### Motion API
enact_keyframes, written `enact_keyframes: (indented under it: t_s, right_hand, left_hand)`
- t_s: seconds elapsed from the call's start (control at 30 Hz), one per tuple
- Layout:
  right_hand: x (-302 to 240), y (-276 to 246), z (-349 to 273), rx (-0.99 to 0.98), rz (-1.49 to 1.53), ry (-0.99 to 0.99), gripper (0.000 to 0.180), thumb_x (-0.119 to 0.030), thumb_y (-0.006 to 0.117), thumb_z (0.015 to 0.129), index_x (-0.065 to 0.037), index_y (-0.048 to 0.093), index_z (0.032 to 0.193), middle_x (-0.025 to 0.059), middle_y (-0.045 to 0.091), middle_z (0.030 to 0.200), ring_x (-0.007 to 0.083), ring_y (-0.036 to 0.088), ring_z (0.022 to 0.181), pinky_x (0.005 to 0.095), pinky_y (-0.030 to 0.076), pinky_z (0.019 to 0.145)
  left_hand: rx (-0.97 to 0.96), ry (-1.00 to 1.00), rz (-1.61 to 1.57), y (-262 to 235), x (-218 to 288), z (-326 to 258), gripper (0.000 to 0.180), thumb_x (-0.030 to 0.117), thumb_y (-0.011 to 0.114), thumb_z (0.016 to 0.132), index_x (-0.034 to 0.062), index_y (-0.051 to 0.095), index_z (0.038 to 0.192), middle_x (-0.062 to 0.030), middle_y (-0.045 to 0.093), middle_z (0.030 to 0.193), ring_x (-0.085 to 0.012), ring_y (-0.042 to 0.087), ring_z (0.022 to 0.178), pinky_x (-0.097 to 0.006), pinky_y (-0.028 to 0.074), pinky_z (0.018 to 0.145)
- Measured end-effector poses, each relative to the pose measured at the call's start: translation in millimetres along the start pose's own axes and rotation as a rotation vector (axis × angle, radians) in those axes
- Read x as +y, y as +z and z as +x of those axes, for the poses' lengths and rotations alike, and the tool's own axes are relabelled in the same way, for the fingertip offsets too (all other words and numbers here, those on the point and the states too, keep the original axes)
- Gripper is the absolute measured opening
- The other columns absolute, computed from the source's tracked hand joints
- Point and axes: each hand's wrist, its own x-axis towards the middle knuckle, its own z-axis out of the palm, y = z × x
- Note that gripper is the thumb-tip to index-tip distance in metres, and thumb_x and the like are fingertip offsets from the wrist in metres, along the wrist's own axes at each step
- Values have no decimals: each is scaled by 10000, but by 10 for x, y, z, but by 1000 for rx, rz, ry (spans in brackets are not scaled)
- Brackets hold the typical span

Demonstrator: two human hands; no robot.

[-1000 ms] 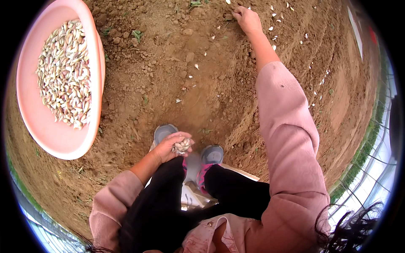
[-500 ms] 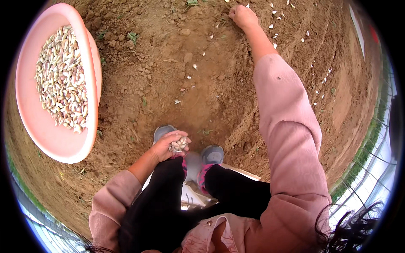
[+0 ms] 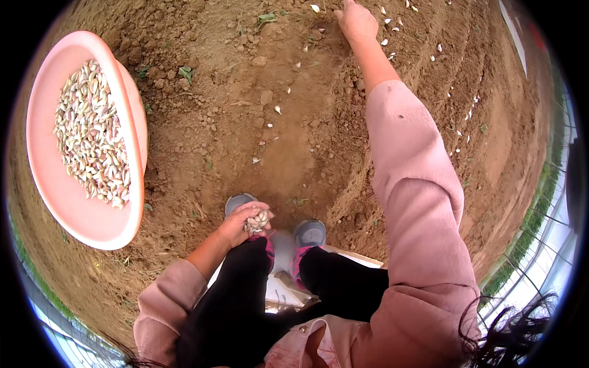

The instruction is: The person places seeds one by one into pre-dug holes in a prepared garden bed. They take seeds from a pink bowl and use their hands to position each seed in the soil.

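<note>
My left hand, low in the middle over my shoes, is curled round a handful of garlic cloves. At the far end of the soil, my stretched-out right hand is at the top edge of the picture. Its fingers are drawn in and pointing down at the dirt, and their tips are partly cut off, so whatever they hold is hidden. Single white cloves lie in the soil just right of that hand. Another clove lies to its left.
A pink basin with a heap of garlic cloves stands at the left. Loose cloves form a line down the middle of the brown soil. My grey shoes are close below. A wire fence edges the right.
The view has tilted slightly, so the basin and soil sit lower. My right hand has reached a little farther out. My left hand keeps its cloves.
</note>
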Motion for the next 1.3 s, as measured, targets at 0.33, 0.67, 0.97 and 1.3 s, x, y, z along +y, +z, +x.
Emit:
enact_keyframes:
  t_s: [0.33,0.67,0.97,1.3]
  right_hand:
    - [129,268,229,-9,145,-37,164,-155,418,724,-57,548,743,148,577,728,291,562,746,391,446,662]
    - [34,480,340,-64,53,-46,181,-136,399,732,-58,562,728,156,579,748,290,567,737,384,457,628]
    - [-223,302,152,-36,230,-70,210,-232,516,666,-44,535,759,175,566,747,315,549,750,388,441,668]
    - [238,303,333,-177,355,-175,224,-252,538,664,-65,577,781,113,588,744,250,563,733,318,430,691]
  left_hand:
    - [25,40,-52,16,-2,-126,203,154,447,777,40,474,942,-136,540,860,-226,562,673,-313,476,547]
    - [22,55,-51,24,62,-147,177,172,465,766,64,491,905,-127,533,859,-232,549,685,-324,463,545]
    - [-3,52,-113,33,103,-141,184,135,445,774,46,471,932,-135,530,859,-230,552,678,-318,467,551]
    - [70,76,-74,-12,197,-229,190,170,476,754,69,485,914,-130,534,853,-232,543,682,-319,452,545]
